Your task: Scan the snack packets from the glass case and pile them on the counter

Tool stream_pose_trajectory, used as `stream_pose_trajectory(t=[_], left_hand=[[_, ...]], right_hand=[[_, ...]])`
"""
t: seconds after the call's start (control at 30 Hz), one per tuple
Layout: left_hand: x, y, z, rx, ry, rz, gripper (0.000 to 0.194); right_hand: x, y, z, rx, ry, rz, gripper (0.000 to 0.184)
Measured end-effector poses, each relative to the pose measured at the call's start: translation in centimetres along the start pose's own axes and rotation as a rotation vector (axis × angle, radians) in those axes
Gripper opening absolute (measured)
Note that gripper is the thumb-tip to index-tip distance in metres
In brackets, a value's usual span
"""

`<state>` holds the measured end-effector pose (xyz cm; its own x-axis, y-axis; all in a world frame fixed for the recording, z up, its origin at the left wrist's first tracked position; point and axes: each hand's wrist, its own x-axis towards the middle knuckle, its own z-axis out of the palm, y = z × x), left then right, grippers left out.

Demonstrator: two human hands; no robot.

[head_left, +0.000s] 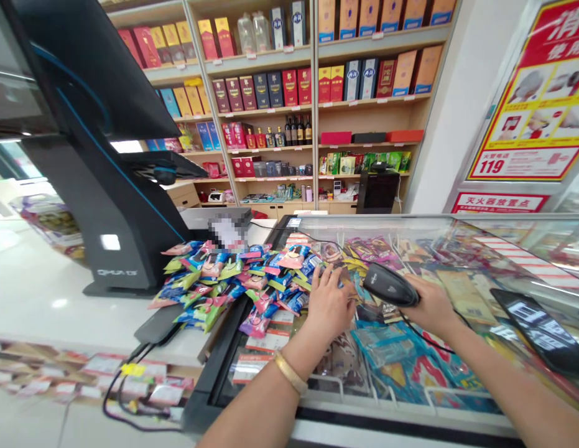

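My right hand (431, 303) is wrapped round a black handheld barcode scanner (389, 285), its head pointing left and its cable trailing below. A golden bracelet (290, 373) circles my left wrist. My left hand (330, 302) reaches over the glass lid with its fingers spread and bent a little, at the right edge of a heap of small snack packets (233, 277) in blue, pink and green. The fingertips meet the nearest packets, and I see nothing gripped; the underside of the hand is hidden. The heap spreads from the white counter (84, 323) onto the glass-topped case.
A black point-of-sale terminal (119, 205) stands on the left. A dark flat box (161, 325) with cables lies at the counter edge. Bagged goods (401, 358) show under the glass. A phone (541, 326) rests at right. Shelves (265, 112) of boxes and bottles line the back.
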<state>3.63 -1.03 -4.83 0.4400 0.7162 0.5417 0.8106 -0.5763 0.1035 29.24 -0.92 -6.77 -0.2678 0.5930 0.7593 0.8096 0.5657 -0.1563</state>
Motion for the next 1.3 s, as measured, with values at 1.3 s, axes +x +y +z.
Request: stream_pose_trajectory(t=[1.3], left_hand=[[4.9, -1.5, -0.6, -1.772, 0.183, -0.607, 0.044]], right_hand=[[3.5, 0.1, 0.8, -0.029, 0.225, 0.042, 0.013]])
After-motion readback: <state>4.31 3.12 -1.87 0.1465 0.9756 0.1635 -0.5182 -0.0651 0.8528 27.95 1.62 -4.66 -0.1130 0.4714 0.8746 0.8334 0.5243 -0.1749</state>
